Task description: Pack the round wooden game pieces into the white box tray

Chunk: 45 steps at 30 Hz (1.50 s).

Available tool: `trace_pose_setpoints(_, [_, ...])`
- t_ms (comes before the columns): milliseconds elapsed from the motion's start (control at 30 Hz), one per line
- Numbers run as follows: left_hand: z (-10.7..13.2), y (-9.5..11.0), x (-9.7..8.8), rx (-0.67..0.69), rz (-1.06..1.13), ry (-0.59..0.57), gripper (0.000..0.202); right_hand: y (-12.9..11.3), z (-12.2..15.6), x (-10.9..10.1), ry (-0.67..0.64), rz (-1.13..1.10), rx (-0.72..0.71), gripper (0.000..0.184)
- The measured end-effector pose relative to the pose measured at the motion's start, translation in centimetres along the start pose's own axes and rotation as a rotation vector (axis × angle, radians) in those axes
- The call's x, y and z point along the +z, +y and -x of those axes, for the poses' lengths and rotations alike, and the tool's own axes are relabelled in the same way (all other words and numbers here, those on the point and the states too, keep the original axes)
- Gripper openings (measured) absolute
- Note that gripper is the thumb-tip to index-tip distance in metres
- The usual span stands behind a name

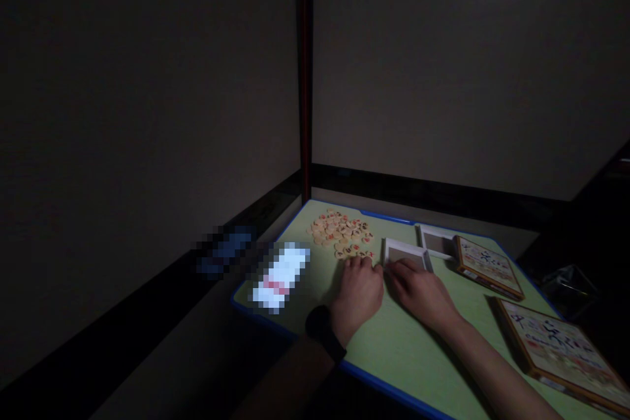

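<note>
My left hand (361, 289), with a dark watch (323, 333) on its wrist, rests low over the table with its fingers curled under. Just beyond its knuckles lies a short row of round wooden Chinese chess pieces (350, 251); a larger loose pile (339, 226) spreads behind them. Close by on the right, my right hand (418, 285) has bent, closed fingers at the near left corner of a shallow white box tray (406, 249). The undersides of both hands are hidden, so whatever they hold does not show.
A second white tray (421, 236) stands behind the first. Two printed Chinese chess boxes, one farther back (487, 262) and one nearer (561, 344), lie at the right. A bright pixelated phone-like rectangle (283, 275) is at the left. Walls meet behind the blue-edged green table (398, 367).
</note>
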State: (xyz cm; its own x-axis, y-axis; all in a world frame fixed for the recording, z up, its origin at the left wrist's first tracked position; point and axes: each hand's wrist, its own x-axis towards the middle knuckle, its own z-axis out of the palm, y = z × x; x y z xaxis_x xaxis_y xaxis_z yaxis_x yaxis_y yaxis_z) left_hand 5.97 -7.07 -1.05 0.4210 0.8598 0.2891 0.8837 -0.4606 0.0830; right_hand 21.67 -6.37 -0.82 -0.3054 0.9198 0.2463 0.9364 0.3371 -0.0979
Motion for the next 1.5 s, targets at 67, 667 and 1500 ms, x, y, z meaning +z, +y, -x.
trace_pose_setpoints(67, [0.01, 0.03, -0.14, -0.005, 0.003, -0.008, 0.025, 0.02, -0.01, 0.0, 0.001, 0.003, -0.003, 0.031])
trace_pose_setpoints(667, [-0.1, -0.18, -0.28, -0.011, 0.025, -0.016, 0.027, 0.11, 0.01, 0.08, 0.017, 0.021, -0.014, 0.031])
trace_pose_setpoints(1500, [-0.29, -0.85, 0.15, -0.055, 0.034, -0.015, 0.023, 0.16, 0.14, 0.01, 0.054, -0.008, -0.02, 0.034])
